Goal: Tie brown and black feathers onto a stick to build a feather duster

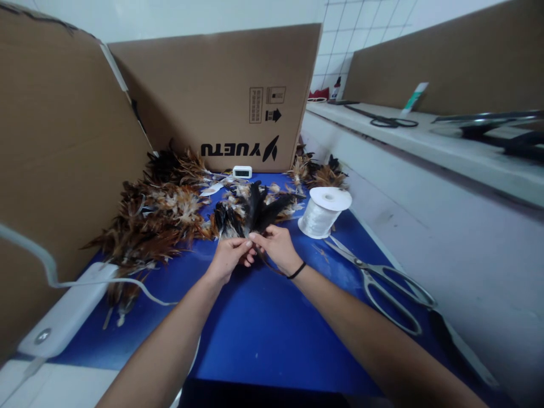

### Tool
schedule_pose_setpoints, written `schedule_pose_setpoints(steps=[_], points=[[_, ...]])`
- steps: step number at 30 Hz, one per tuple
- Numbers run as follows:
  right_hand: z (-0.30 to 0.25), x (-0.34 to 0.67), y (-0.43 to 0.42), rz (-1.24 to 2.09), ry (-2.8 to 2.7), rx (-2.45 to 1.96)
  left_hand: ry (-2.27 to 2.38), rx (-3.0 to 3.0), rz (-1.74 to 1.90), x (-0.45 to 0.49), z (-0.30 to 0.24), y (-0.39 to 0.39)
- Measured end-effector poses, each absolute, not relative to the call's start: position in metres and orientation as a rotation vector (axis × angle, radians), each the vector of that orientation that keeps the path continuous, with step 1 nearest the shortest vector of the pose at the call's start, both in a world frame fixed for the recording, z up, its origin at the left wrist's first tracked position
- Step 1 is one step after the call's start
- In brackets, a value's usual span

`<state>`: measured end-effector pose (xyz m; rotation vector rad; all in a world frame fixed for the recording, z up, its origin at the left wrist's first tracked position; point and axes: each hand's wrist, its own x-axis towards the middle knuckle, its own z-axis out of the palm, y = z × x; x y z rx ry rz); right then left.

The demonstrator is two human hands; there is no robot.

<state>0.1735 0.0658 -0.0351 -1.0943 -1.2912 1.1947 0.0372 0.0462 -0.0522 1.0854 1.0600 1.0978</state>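
Over the middle of the blue tabletop, a small bunch of black feathers [256, 207] fans upward from between my fingertips. My left hand [230, 256] pinches the base of the feathers from the left. My right hand [278, 248], with a dark band at the wrist, pinches the same spot from the right, thumbs nearly touching. A dark thin strip hangs below the right fingers; I cannot tell what it is. Loose feathers [232, 198] lie just behind my hands. To the right stands a white spool of ribbon [321, 218], with large metal scissors [378, 283] in front of it.
Brown feather bundles [157, 221] heap on the left, and more feathers [323, 170] lie at the back right. A cardboard box [221, 102] walls the back. A white power strip [70, 309] with a cable sits left. A black-handled blade [461, 345] lies right, below a ledge [467, 147].
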Motion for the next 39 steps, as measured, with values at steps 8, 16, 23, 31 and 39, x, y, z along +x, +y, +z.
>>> schedule_pose_setpoints(steps=[8, 16, 23, 31, 39], points=[[-0.037, 0.174, 0.067, 1.158, -1.304, -1.119, 1.086, 1.040, 1.077, 0.036, -0.053, 0.046], [-0.042, 0.176, 0.070, 1.093, -1.362, -1.116, 1.125, 1.106, 1.060, 0.036, -0.054, 0.046], [-0.045, 0.175, 0.071, 1.164, -1.352, -1.058, 1.138, 1.158, 1.101, 0.038, -0.053, 0.046], [-0.042, 0.177, 0.071, 1.106, -1.407, -1.036, 1.073, 1.158, 1.126, 0.039, -0.056, 0.048], [-0.037, 0.176, 0.070, 1.082, -1.409, -1.020, 1.042, 1.108, 1.149, 0.038, -0.058, 0.049]])
